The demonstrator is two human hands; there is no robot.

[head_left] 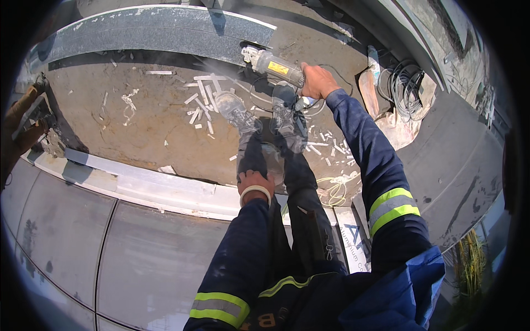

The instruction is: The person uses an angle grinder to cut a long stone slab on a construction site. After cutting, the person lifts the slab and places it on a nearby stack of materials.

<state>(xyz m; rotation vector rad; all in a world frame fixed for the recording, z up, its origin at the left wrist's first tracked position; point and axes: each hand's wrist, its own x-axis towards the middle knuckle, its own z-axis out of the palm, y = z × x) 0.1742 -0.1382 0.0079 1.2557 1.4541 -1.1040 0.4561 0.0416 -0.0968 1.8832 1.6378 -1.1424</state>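
Observation:
My right hand [319, 83] is closed around the rear body of a grey angle grinder [276, 67] with a yellow label. The tool's head meets the lower edge of a long, curved-looking grey slab [160, 34], near its right end; the disc cannot be made out. Flat on my left trouser leg, around the knee, rests my left hand [256, 181], with a pale band at its wrist and no tool in it. My dusty boots [234, 110] stand just below the grinder, among cut white strips [205, 99].
A grinder cord loops beside my boots. Coiled dark cable [406, 91] lies at right on crumpled sheeting [398, 129]. A yellowish cord [338, 190] is by my right leg. Large grey panels [160, 243] and a white ledge [143, 185] lie at left. Brown shapes, perhaps another person's limbs, show at far left.

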